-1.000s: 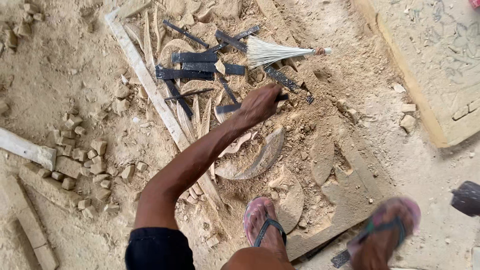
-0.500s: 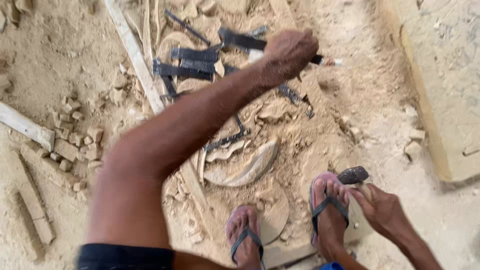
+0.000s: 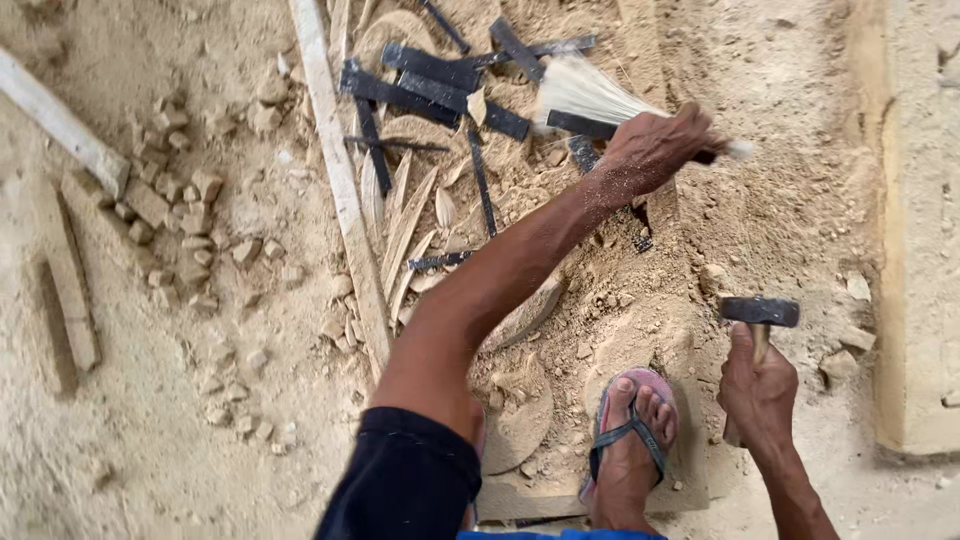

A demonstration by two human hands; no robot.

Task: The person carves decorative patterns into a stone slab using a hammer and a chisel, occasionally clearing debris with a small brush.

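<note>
My left hand (image 3: 655, 150) reaches forward and is closed around the handle of a small brush (image 3: 585, 92) with pale fanned bristles, held just above the dusty ground. Beneath and to the left of it lie several flat dark metal chisels (image 3: 430, 88). My right hand (image 3: 757, 392) sits low at the right, gripping the wooden handle of a hammer whose dark steel head (image 3: 760, 311) points up. My foot in a blue-strapped sandal (image 3: 630, 430) rests on a dusty board between the two hands.
A long pale wooden strip (image 3: 340, 180) runs across the ground left of the chisels. Small broken blocks (image 3: 180, 210) are scattered at the left. A large pale slab (image 3: 915, 250) lines the right edge. Curved offcuts and thick dust cover the middle.
My left hand took hold of the brush among the chisels and lifted it off the ground. My right hand came into view holding the hammer.
</note>
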